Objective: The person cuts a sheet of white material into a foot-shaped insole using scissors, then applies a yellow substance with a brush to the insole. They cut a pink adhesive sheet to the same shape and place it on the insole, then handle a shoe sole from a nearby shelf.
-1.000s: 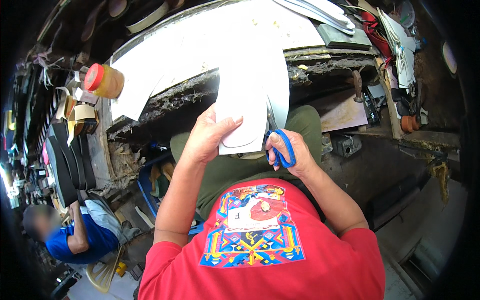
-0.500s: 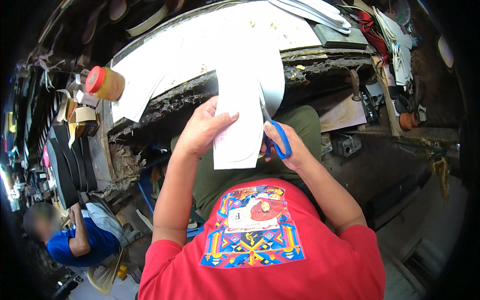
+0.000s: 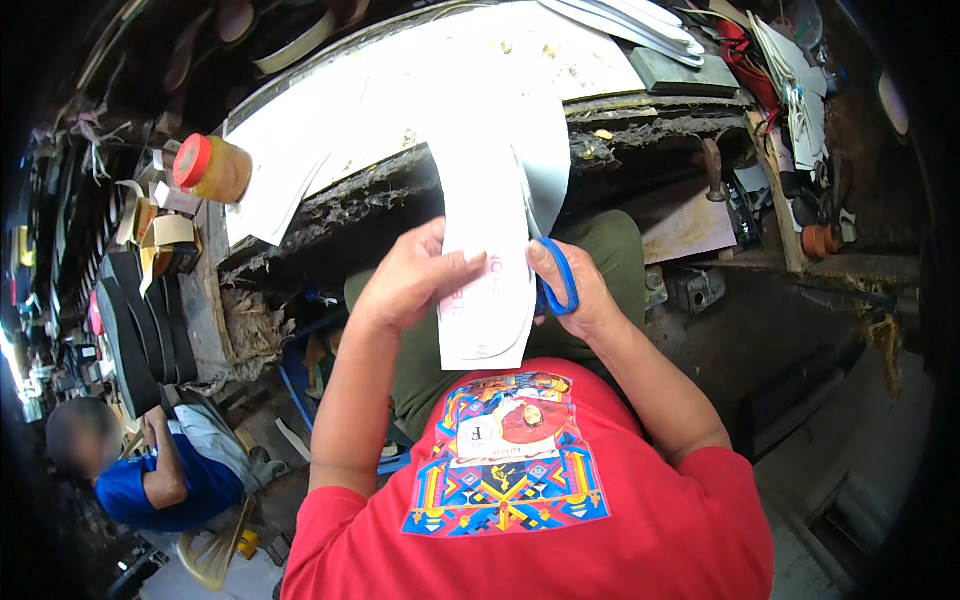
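Observation:
A long white sheet with faint pink print runs from the bench edge down over my lap, a curved outline showing near its lower end. My left hand pinches its left side, thumb on top. In my right hand are blue-handled scissors, their blades along the sheet's right side and mostly hidden by it. A wider strip of the white sheet hangs off to the right of the blades. Glare washes out its far end.
A worn workbench with white sheets stands before me. At its left end is a red-lidded jar. A grey block lies back right, and a hammer hangs by the edge. Black soles and a person in blue are at left.
The sheet has come closer to my body, its lower end now reaching my shirt. The scissors' blades are less visible, and their handles look closer together.

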### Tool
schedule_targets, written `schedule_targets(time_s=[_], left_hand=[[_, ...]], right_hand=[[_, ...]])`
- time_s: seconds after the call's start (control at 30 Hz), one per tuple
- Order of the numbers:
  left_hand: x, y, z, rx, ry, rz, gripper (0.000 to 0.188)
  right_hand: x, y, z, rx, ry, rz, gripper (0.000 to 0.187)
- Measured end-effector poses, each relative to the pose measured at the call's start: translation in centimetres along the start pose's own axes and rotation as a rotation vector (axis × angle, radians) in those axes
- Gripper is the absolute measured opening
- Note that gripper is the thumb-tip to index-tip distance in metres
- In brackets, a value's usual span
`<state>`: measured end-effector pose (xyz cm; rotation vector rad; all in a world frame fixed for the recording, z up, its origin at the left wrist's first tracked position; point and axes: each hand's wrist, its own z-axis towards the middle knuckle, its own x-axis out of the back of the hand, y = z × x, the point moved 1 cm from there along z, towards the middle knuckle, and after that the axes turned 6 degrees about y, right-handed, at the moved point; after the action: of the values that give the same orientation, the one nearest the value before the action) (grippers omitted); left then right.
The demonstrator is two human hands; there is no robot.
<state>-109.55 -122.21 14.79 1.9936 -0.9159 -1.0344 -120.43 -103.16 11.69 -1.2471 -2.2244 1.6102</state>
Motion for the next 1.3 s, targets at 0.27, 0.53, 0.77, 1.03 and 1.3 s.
schedule_targets(time_s=[0.27,0.53,0.77,1.03,1.3], left_hand=[[-0.2,1.7,3.1,-0.052,0.060,0.045,0.043],[0.2,2.1,2.0,-0.015,0.054,0.022,0.048],[2.9,4.5,1.4,0.111,-0.032,0.098,0.052],[3.4,5.5,1.3,0.145,-0.151,0.389,0.050],[3.2,7.5,1.5,0.197,-0.293,0.641,0.052]], right_hand=[[-0.4,-0.1,-0.1,0.039,0.038,-0.072,0.055],[0.9,0.1,0.7,-0.022,-0.062,-0.010,0.050],[3.9,-2.2,1.1,-0.083,-0.248,-0.355,0.038],[5.1,-3.4,0.8,-0.075,-0.339,-0.467,0.042],[5.3,-4.1,0.9,-0.180,-0.341,-0.589,0.039]])
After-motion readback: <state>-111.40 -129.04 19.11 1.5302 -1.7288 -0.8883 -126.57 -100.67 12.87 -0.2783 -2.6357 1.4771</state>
